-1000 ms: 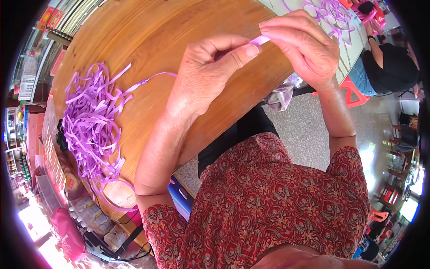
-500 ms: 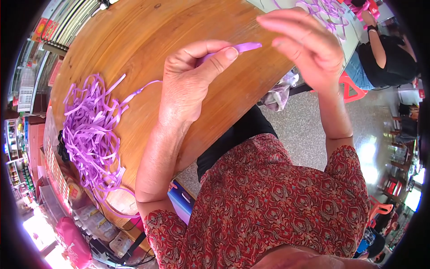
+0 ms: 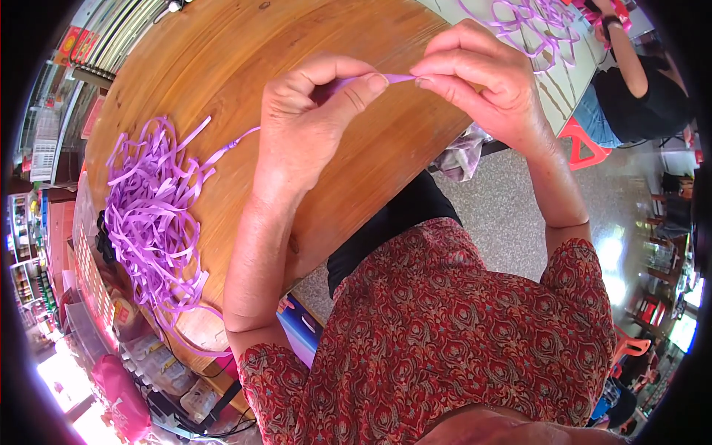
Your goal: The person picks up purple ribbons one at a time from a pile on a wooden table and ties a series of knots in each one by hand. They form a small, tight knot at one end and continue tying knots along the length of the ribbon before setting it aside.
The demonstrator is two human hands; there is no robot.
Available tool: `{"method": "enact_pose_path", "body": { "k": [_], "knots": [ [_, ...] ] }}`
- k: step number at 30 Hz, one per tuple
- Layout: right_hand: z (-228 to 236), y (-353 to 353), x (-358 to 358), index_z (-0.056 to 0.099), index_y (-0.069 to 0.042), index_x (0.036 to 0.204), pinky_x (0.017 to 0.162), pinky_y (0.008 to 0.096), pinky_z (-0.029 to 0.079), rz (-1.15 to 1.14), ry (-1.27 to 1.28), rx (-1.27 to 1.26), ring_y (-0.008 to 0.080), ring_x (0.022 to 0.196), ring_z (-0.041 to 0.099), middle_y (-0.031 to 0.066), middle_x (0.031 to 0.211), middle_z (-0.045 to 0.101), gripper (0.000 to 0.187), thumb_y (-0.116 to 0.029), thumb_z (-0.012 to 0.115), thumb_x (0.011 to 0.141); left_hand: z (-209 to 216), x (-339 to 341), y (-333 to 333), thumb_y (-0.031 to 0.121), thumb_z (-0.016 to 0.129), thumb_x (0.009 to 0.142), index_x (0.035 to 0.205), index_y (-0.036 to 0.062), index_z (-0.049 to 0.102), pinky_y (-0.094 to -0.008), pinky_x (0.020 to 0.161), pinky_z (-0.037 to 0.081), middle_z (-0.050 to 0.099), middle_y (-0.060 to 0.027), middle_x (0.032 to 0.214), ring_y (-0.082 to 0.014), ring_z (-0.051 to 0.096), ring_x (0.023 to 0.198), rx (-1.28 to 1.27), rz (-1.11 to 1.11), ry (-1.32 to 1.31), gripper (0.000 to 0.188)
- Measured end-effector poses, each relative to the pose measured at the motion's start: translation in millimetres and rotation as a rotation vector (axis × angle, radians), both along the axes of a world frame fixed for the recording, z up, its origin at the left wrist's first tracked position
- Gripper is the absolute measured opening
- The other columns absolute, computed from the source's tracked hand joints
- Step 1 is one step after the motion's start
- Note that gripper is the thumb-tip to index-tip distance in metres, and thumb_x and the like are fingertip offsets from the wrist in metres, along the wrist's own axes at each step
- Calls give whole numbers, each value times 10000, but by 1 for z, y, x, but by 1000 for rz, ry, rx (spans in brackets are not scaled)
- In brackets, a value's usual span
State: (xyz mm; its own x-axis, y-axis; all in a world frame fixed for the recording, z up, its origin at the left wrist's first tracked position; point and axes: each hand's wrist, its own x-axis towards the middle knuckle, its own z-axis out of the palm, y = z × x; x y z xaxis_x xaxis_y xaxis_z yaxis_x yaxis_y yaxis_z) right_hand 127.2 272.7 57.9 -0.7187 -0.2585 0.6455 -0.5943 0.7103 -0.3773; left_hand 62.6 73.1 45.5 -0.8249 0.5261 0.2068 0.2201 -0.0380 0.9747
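A narrow purple ribbon [image 3: 400, 78] stretches between my two hands above the wooden table. My left hand [image 3: 315, 111] is closed, with the ribbon pinched under its thumb and the fingers curled over it. The thumb and forefinger of my right hand [image 3: 493, 85] pinch the ribbon's free end. From behind my left wrist a thin, knotted length of ribbon [image 3: 230, 144] runs left to a large tangled heap of purple ribbon [image 3: 156, 222] on the table. What lies inside my left fist is hidden.
The round-cornered wooden table [image 3: 222, 59] fills the middle. More purple ribbon [image 3: 545, 30] lies on a pale table at the far right, near a person in black [image 3: 641, 104] and a red stool [image 3: 582, 144]. A checked cloth [image 3: 463, 152] hangs by the table edge. A pink bag [image 3: 119, 397] is at lower left.
My right hand has come in from being raised and open, and now pinches the ribbon's end. My left hand has shifted slightly left and up, still gripping the ribbon.
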Motion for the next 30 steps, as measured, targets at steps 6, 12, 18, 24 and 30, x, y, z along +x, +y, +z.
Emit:
{"method": "enact_pose_path", "body": {
  "k": [6, 12, 18, 24, 30],
  "knots": [
    [-11, 2, 3, 662, -4, 891, 594, 239, 387, 283, -560, -527, 125, 693, 516, 48, 793, 574, 120, -47, 657, 779, -10, -4, 3, 55, 680, 793, 849, 31, 674, -175, 595, 386, 589, 49, 732, -24, 489, 668, 157, -77, -98, 61],
    [-38, -13, -3, 634, -26, 1048, 654, 278, 354, 758, -733, -1291, 127, 709, 451, 44, 773, 521, 219, -117, 565, 861, -16, 3, 9, 47, 673, 797, 901, 33, 655, -178, 612, 409, 620, 21, 782, -30, 512, 686, 356, -133, -349, 106],
    [-36, -27, -3, 625, -45, 1101, 714, 270, 385, 518, -569, -1314, 122, 778, 502, 56, 848, 575, 251, -76, 565, 860, -18, 11, 17, -30, 635, 806, 919, 25, 635, -160, 602, 400, 605, 22, 782, -17, 488, 674, 379, 15, -229, 125],
    [-38, -29, -10, 655, -25, 1038, 728, 225, 455, 61, -127, -583, 123, 848, 575, 69, 928, 633, 242, 27, 610, 806, -31, 13, 23, -43, 625, 809, 916, 23, 639, -155, 610, 378, 562, 40, 767, -18, 454, 672, 419, 108, -103, 127],
    [-42, -29, -12, 665, -19, 1004, 645, 229, 468, -78, 99, -266, 145, 768, 594, 64, 864, 637, 258, 75, 623, 767, -36, 14, 24, -34, 643, 801, 897, 44, 660, -162, 620, 366, 513, 57, 778, -24, 438, 700, 383, 115, -112, 125]
  ]
}}
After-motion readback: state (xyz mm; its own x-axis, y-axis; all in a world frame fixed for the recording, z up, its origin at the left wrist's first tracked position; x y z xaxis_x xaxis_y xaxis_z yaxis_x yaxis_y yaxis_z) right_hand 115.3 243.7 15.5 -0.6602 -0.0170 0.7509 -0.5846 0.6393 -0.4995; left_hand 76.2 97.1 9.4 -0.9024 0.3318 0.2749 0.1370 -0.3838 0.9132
